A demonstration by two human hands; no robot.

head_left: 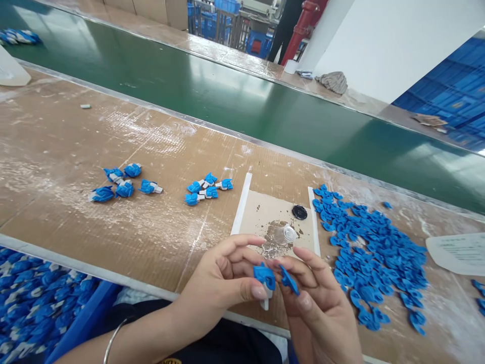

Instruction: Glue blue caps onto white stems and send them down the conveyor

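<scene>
Thumb and fingers of the left hand (223, 275) grip a blue-and-white part (264, 277), covering some of its blue head and white stem; the right hand (324, 301) pinches a thin blue piece (289, 280) just beside it, turned nearly edge-on so its shape is hard to read. Whether the two touch is unclear. Both are held over the table's near edge, below a small clear container (288, 234) amid wet spots, near a black round lid (299, 212). To the right, blue pieces (379, 253) overlap too densely to separate. A translucent jug (460, 254) is cut off by the right edge, a whitish container (13, 71) by the left. At lower left, a blue bin (86, 323) of similar parts runs out of view, and a background person (286, 28) shows only partly.
</scene>
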